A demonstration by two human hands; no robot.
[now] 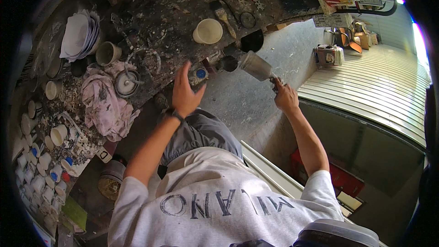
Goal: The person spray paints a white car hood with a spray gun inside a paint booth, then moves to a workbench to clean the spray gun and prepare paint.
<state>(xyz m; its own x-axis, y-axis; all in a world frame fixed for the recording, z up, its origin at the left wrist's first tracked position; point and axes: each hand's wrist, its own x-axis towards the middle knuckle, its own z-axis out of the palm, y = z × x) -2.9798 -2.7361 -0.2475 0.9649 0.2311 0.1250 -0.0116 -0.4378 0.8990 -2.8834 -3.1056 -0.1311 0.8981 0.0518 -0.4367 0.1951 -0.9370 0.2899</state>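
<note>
My right hand [286,97] is closed around the narrow metal end of a tool with a translucent cup [256,66], which looks like a spray gun. The cup tilts up and left, its wide end near a dark round opening [228,63] at the bench edge. My left hand [185,95] has its fingers and thumb spread beside a small container with a blue top [200,73]. That container sits between thumb and fingers, and I see no firm grip on it. A small dark-red block [209,65] is just right of it.
The stained workbench [178,32] carries a cream tub [207,31], a paintbrush [222,17], a pink rag [107,103], a round lidded can [126,83] and a stack of paper [80,35]. Several small cups crowd the left side. A red toolbox [345,178] stands at lower right.
</note>
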